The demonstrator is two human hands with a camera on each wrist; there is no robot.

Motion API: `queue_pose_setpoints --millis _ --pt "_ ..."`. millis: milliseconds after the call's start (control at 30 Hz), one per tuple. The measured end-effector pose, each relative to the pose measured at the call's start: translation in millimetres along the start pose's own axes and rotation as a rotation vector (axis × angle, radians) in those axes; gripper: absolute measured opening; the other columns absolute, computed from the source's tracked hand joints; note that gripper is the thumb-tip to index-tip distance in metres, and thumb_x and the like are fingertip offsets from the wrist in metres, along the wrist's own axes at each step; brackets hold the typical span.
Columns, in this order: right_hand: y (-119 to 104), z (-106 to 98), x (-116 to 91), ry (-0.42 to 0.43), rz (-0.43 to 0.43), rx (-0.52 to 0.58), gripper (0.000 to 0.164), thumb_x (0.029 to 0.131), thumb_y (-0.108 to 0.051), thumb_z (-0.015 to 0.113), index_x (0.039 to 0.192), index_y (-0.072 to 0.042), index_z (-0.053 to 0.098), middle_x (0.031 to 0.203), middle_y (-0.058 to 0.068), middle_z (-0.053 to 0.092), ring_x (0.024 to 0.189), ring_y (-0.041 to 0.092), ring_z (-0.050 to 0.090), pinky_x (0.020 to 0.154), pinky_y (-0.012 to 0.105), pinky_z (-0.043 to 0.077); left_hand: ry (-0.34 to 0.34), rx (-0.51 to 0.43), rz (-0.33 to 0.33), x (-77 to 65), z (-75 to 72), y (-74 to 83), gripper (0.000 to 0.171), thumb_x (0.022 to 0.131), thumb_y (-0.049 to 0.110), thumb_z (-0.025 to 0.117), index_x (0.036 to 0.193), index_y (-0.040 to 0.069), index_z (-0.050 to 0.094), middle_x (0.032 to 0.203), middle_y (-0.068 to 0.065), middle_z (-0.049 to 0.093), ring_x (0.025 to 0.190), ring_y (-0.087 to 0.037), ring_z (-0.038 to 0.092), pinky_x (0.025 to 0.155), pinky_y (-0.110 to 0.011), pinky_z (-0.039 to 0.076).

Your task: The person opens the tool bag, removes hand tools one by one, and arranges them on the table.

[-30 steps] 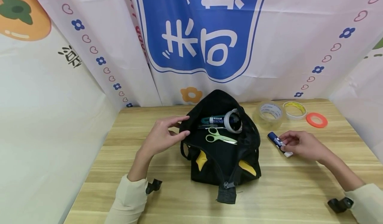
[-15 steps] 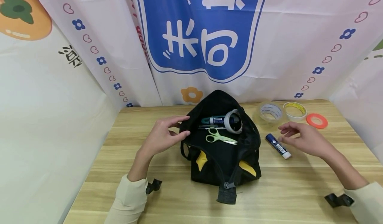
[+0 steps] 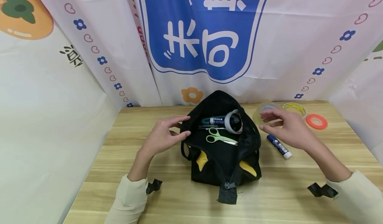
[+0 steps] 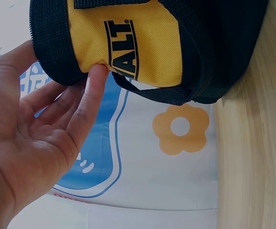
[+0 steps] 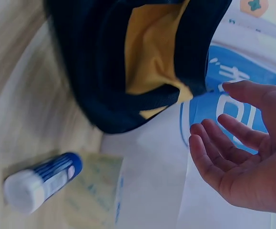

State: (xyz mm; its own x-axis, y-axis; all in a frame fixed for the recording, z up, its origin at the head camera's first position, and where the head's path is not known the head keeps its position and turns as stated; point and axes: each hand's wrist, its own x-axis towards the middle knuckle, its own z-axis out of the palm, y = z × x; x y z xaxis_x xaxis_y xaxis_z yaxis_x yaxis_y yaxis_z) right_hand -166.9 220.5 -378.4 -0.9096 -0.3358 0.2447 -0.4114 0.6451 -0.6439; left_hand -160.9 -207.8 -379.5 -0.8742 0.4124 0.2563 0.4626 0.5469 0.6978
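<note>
A black and yellow tool bag [image 3: 209, 170] stands unzipped on the table. Inside lie green-handled scissors [image 3: 213, 135], a blue-labelled tube [image 3: 217, 120] and a grey tape roll [image 3: 230, 122]. My left hand [image 3: 161, 134] holds the bag's left rim; in the left wrist view one finger presses the yellow side panel [image 4: 161, 52]. Right of the bag, my right hand [image 3: 287, 127] hovers with relaxed fingers and nothing in them. Just below it a glue stick [image 3: 279, 146], blue with a white end, lies on the wood. The right wrist view shows the fingers beside the bag's rim.
Behind my right hand sits a clear tape roll [image 3: 269, 108], partly covered by the fingers. A yellow-lined tape roll [image 3: 294, 108] and an orange tape roll [image 3: 317, 121] lie further right. A printed cloth [image 3: 284, 57] hangs along the table's back edge.
My right hand has let go of the glue stick, lifted off it and moved left and back toward the bag and the clear tape. The left hand stays at the rim.
</note>
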Motion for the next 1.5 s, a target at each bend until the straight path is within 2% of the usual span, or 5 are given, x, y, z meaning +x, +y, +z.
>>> queue_pose_setpoints --millis 133,300,800,1233,1500 --pt "-15 5 7 -0.004 -0.023 0.001 0.034 0.097 -0.018 0.082 0.128 -0.007 0.073 0.123 0.015 0.077 0.109 0.033 0.076 0.089 0.04 0.067 -0.003 -0.008 -0.004 0.1 0.5 -0.1 0.047 0.097 0.017 0.082 0.142 0.011 0.071 0.141 -0.011 0.072 0.114 -0.031 0.075 0.075 -0.024 0.066" --pt "-32 9 15 -0.022 -0.03 0.014 0.035 0.098 -0.017 0.08 0.13 -0.004 0.072 0.125 0.017 0.076 0.111 0.032 0.075 0.094 0.049 0.065 -0.004 -0.027 -0.016 0.2 0.4 0.0 0.047 0.096 0.016 0.082 0.142 0.011 0.071 0.141 -0.011 0.072 0.114 -0.031 0.075 0.076 -0.025 0.067" --pt "-65 35 40 -0.144 -0.119 0.101 0.041 0.098 -0.019 0.081 0.136 -0.008 0.07 0.13 0.011 0.074 0.116 0.029 0.073 0.1 0.05 0.063 -0.006 -0.025 -0.021 -0.8 0.4 0.9 0.048 0.096 0.016 0.082 0.142 0.01 0.071 0.141 -0.012 0.072 0.114 -0.031 0.075 0.078 -0.025 0.067" --pt "-57 69 57 -0.223 -0.124 0.055 0.047 0.096 -0.021 0.081 0.138 -0.007 0.068 0.136 0.016 0.066 0.11 0.034 0.069 0.095 0.052 0.063 -0.013 -0.013 -0.025 -0.3 0.5 2.1 0.048 0.096 0.017 0.081 0.143 0.011 0.07 0.142 -0.012 0.072 0.115 -0.031 0.075 0.078 -0.026 0.067" --pt "-46 82 69 -0.245 -0.149 -0.04 0.046 0.094 -0.024 0.082 0.135 -0.005 0.071 0.126 0.018 0.069 0.101 0.03 0.063 0.084 0.038 0.052 -0.009 -0.011 -0.019 -0.4 0.4 1.0 0.047 0.097 0.017 0.081 0.142 0.01 0.07 0.142 -0.012 0.072 0.114 -0.031 0.075 0.077 -0.025 0.067"
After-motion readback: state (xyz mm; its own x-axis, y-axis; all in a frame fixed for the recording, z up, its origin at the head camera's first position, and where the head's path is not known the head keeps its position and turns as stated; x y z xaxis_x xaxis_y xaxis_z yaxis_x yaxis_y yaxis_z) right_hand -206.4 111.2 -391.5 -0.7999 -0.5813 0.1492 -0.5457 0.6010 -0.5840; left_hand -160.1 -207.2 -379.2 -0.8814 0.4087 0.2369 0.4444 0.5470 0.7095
